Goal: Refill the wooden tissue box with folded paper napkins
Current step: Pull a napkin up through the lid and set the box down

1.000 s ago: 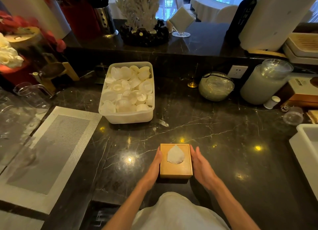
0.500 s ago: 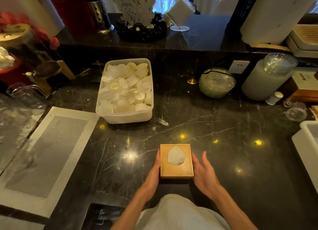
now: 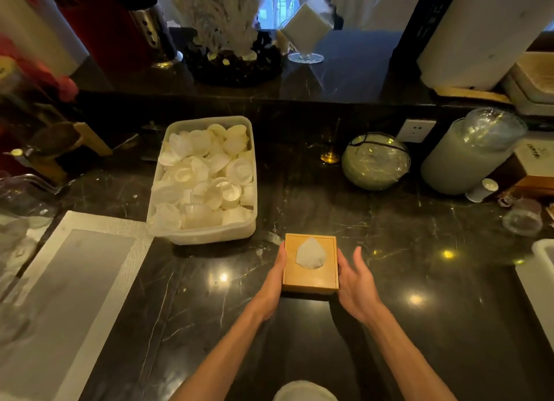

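The wooden tissue box [image 3: 310, 276] stands on the black marble counter [image 3: 404, 250], near its front middle. A white folded napkin [image 3: 309, 254] pokes up through the opening in its lid. My left hand [image 3: 274, 283] lies flat against the box's left side. My right hand [image 3: 353, 283] presses its thumb and palm on the right side, with the fingers loosely spread and one lifted. The box sits squeezed between both hands.
A clear plastic tub [image 3: 204, 235] of white shell-like dishes stands just behind and left of the box. A grey placemat [image 3: 60, 295] lies at the left. A wrapped round bowl [image 3: 376, 160], a wrapped stack of cups [image 3: 470, 154] and a white bin [image 3: 539, 280] stand at the right.
My right hand came off the box half a second ago and is back against its right side. The box has slid forward, closer to the plastic tub.
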Available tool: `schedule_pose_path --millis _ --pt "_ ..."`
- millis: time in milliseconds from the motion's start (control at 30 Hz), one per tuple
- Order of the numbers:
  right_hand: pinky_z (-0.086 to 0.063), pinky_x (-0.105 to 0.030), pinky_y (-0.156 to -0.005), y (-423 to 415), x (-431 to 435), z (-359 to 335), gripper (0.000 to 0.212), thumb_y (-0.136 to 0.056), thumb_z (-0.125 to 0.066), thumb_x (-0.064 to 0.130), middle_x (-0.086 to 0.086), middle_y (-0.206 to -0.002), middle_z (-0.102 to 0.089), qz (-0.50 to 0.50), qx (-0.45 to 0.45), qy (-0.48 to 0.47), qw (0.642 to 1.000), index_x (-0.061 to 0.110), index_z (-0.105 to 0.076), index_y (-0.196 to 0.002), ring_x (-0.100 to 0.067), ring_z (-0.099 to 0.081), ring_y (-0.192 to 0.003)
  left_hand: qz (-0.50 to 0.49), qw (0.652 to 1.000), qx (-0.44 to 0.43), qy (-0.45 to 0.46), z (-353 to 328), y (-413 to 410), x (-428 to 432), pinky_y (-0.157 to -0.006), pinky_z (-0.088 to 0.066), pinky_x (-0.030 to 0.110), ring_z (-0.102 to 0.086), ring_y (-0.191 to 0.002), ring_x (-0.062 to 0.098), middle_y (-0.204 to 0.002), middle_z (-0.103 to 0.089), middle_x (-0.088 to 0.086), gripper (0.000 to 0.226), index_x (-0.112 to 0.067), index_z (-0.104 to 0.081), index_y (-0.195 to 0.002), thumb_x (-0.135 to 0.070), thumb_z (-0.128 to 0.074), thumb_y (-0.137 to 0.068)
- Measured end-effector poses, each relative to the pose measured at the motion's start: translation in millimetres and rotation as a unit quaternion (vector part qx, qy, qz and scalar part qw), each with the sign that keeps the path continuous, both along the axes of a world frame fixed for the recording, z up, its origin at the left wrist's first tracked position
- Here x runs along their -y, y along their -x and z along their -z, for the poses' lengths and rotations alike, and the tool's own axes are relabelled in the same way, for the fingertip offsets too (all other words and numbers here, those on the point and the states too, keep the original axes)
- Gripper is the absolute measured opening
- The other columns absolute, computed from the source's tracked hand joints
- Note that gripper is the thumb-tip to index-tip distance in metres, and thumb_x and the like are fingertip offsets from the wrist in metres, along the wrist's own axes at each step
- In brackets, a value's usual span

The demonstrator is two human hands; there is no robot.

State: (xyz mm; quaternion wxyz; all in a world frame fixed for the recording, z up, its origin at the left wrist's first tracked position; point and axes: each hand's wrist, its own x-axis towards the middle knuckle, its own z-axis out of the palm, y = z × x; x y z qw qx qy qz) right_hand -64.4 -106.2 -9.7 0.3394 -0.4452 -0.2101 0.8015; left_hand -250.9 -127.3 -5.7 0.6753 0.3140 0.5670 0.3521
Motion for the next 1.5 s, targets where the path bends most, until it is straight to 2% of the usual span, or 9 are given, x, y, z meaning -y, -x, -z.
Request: schedule_pose_path --millis 233,433,600,767,900,1033,1200,1300,1500 --pt "-0.044 -0.049 -0.104 0 -91 -14 0.079 -0.087 -0.026 0.076 -0.004 -0.141 -0.058 0.040 -0.011 -0.013 0.999 0.031 -0.029 -0.152 -0.028 -0.055 -0.129 0.036 0.999 -0.020 -0.021 -15 -3 -100 -0.118 -0.032 0.051 -0.047 -0.136 0.023 -0.151 -0.047 0.004 0.063 -0.031 -0.030 -0.152 -0.063 -0.017 -0.099" --pt "-0.028 -0.055 -0.117 2 -138 -18 0.078 -0.092 -0.021 0.071 -0.010 -0.154 -0.042 0.056 -0.024 -0.002 0.998 0.026 -0.018 -0.156 -0.033 -0.042 -0.139 0.018 0.999 -0.014 -0.028 -4 -5 -153 -0.114 -0.038 0.049 -0.058 -0.125 0.018 -0.139 -0.059 0.000 0.057 -0.034 -0.045 -0.144 -0.062 -0.021 -0.100" --pt "-0.027 -0.056 -0.117 2 -148 -5 0.079 -0.091 -0.022 0.072 -0.008 -0.152 -0.045 0.053 -0.016 -0.002 0.998 0.026 -0.021 -0.155 -0.030 -0.045 -0.137 0.028 0.999 -0.021 0.000 9 -3 -160 -0.117 -0.033 0.053 -0.052 -0.131 0.020 -0.144 -0.054 -0.002 0.073 -0.039 -0.036 -0.148 -0.079 -0.027 -0.088" --pt "-0.027 -0.054 -0.118 2 -148 -3 0.079 -0.091 -0.023 0.072 -0.005 -0.154 -0.042 0.040 0.016 -0.014 0.999 0.028 -0.019 -0.156 -0.028 -0.043 -0.139 0.053 0.998 -0.037 -0.012 3 -4 -157 -0.120 -0.024 0.055 -0.034 -0.144 0.025 -0.159 -0.032 -0.001 0.095 -0.041 -0.012 -0.155 -0.087 -0.030 -0.074" --pt "-0.014 -0.047 -0.120 2 -135 -17 0.072 -0.094 -0.021 0.068 0.002 -0.164 -0.019 0.026 0.160 -0.067 0.985 0.034 -0.011 -0.156 -0.022 -0.020 -0.150 0.097 0.980 -0.166 -0.056 -8 -8 -149 -0.121 0.000 0.047 0.008 -0.153 0.020 -0.166 0.011 -0.005 0.076 -0.037 0.012 -0.155 -0.063 -0.031 -0.098" --pt "-0.003 -0.040 -0.120 1 -99 -21 0.069 -0.088 -0.017 0.078 0.022 -0.161 0.002 -0.066 0.376 -0.218 0.898 0.050 -0.003 -0.150 -0.009 0.003 -0.151 0.199 0.910 -0.324 -0.167 -1 3 -100 -0.115 0.009 0.042 0.036 -0.142 0.009 -0.155 0.038 -0.019 0.068 -0.054 0.021 -0.146 -0.068 -0.023 -0.095" --pt "0.004 -0.050 -0.118 -1 -60 -7 0.072 -0.088 0.001 0.074 0.019 -0.157 0.018 -0.248 0.634 -0.321 0.658 0.041 0.009 -0.151 -0.018 0.024 -0.147 0.291 0.812 -0.478 -0.166 7 1 -69 -0.121 0.008 0.048 0.035 -0.144 0.017 -0.155 0.037 -0.012 0.064 -0.044 0.026 -0.144 -0.059 -0.018 -0.100" --pt "0.003 -0.052 -0.120 4 -54 -2 0.075 -0.087 0.005 0.073 0.012 -0.159 0.020 -0.255 0.667 -0.318 0.624 0.037 0.012 -0.152 -0.023 0.023 -0.147 0.287 0.782 -0.526 -0.171 8 -2 -66 -0.121 0.007 0.047 0.027 -0.147 0.020 -0.158 0.032 -0.009 0.064 -0.038 0.023 -0.146 -0.053 -0.021 -0.102" --pt "0.001 -0.052 -0.119 5 -65 7 0.067 -0.090 0.001 0.072 0.012 -0.161 0.017 -0.251 0.660 -0.325 0.629 0.041 0.016 -0.149 -0.023 0.021 -0.148 0.259 0.764 -0.561 -0.186 8 -1 -82 -0.122 0.005 0.046 0.016 -0.151 0.023 -0.162 0.022 -0.007 0.069 -0.032 0.012 -0.155 -0.045 -0.029 -0.101"
